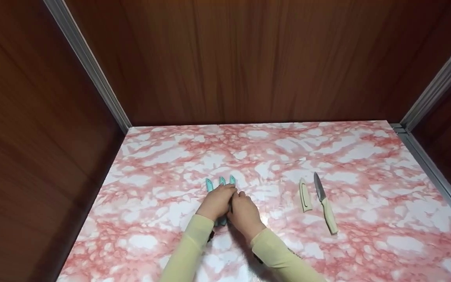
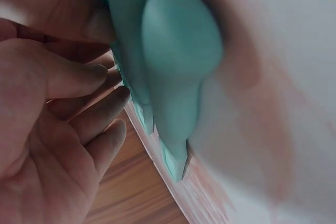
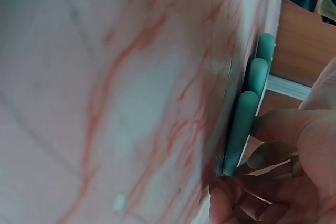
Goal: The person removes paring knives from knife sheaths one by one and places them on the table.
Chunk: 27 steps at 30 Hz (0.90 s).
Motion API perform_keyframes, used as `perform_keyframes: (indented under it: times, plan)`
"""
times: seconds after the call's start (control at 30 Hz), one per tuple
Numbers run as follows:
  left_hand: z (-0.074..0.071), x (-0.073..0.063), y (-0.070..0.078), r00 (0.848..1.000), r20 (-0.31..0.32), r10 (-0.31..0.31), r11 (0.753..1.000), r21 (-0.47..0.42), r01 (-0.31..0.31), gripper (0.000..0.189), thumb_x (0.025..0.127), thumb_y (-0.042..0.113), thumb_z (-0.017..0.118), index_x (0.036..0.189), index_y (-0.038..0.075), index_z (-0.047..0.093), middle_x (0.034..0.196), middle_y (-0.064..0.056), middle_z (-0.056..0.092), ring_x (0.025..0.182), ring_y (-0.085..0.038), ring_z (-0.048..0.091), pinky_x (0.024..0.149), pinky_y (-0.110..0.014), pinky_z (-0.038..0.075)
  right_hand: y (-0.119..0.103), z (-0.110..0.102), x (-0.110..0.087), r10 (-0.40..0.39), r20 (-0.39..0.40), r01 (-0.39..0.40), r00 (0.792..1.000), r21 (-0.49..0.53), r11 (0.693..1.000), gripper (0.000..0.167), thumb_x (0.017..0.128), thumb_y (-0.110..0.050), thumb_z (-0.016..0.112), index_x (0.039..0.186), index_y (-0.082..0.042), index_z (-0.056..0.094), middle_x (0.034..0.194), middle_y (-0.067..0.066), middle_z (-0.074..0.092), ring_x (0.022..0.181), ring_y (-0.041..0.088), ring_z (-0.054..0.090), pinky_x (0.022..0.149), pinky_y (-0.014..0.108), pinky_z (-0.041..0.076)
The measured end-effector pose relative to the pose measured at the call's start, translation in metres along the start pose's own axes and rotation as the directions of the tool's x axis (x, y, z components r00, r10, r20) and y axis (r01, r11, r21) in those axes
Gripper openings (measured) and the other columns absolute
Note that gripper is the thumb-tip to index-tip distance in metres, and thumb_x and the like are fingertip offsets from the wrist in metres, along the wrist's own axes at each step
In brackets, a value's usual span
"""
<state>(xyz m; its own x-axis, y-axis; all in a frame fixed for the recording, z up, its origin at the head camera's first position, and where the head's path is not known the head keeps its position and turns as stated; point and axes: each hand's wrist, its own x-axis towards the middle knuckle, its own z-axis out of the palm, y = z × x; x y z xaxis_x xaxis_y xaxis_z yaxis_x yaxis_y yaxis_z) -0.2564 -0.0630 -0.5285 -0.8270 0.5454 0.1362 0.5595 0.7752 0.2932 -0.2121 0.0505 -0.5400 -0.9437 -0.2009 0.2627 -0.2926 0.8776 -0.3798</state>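
Three teal sheathed knives lie side by side under my hands, their sheath tips [image 1: 209, 185] pointing to the back in the head view. My left hand [image 1: 217, 201] reaches over them with bent fingers; in the left wrist view a fingertip presses the side of a knife beyond the nearest teal handle [image 2: 181, 35]. Close against it, my right hand [image 1: 246, 214] holds the rightmost teal knife [image 3: 241, 129], thumb on its side and fingers curled at its far end. The hands hide the knives' middles in the head view.
To the right lies a bare-bladed knife [image 1: 329, 215] with a cream handle, its blade pointing away. Beside it rests a cream sheath [image 1: 305, 196]. Brown wood-grain panels [image 1: 225, 62] in metal frames border the pink-and-white marbled table [image 1: 155, 250].
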Motion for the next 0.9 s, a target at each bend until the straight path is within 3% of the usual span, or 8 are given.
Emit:
perform_keyframes:
  times: [0.2, 0.53, 0.9]
  plan:
    - [0.0009, 0.0005, 0.0000, 1.000, -0.007, 0.003, 1.000, 0.005, -0.003, 0.013, 0.089, 0.005, 0.063, 0.093, 0.014, 0.069, 0.112, 0.001, 0.063, 0.100, -0.020, 0.063, 0.097, -0.037, 0.045, -0.0012, -0.0018, -0.0010, 0.007, 0.032, -0.006, 0.999, -0.026, 1.000, 0.040, 0.075, -0.013, 0.073, 0.104, 0.010, 0.060, 0.084, 0.019, 0.058, 0.073, 0.036, 0.061, 0.065, 0.046, 0.053]
    - [0.0000, -0.0012, -0.0011, 1.000, 0.016, -0.005, 1.000, -0.007, 0.005, 0.015, 0.091, 0.004, 0.060, 0.098, 0.012, 0.070, 0.125, -0.005, 0.060, 0.110, -0.023, 0.059, 0.099, -0.037, 0.044, -0.0017, -0.0008, -0.0009, 0.033, 0.052, -0.032, 0.998, -0.021, 0.999, 0.041, 0.073, -0.017, 0.077, 0.101, 0.009, 0.062, 0.083, 0.019, 0.059, 0.074, 0.036, 0.061, 0.066, 0.046, 0.053]
    - [-0.0016, -0.0002, 0.0008, 1.000, 0.004, 0.020, 1.000, 0.003, -0.020, 0.018, 0.087, 0.002, 0.063, 0.100, 0.012, 0.070, 0.122, -0.004, 0.061, 0.108, -0.022, 0.060, 0.099, -0.036, 0.044, -0.0034, -0.0006, 0.0000, 0.050, 0.007, -0.050, 0.999, -0.038, 0.998, 0.031, 0.074, -0.015, 0.075, 0.095, 0.006, 0.065, 0.079, 0.018, 0.059, 0.069, 0.036, 0.062, 0.062, 0.047, 0.054]
